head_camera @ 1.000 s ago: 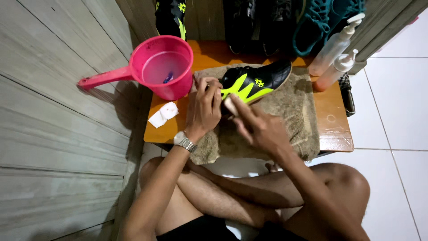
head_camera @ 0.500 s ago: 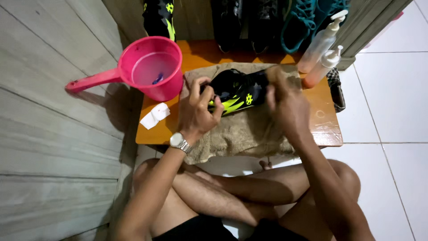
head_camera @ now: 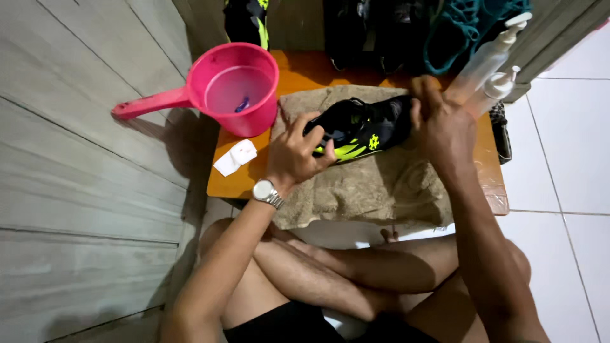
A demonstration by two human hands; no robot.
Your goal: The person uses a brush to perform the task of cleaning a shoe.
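Over towel (head_camera: 375, 184): left hand (head_camera: 293, 155), right hand (head_camera: 441, 124) grip shoe (head_camera: 359, 127) ends.

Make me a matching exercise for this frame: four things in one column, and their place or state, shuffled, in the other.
Things:
1. black and neon-yellow shoe
2. pink dipper
3. small white cloth
4. wristwatch

Places or states:
A. lies on the orange board just left of the towel
B. held between both hands over the brown towel
C. worn on the left arm
D. stands at the board's far left corner, with water inside

Pairs: 1-B, 2-D, 3-A, 4-C. The left hand grips one end of the shoe, the right hand the other.
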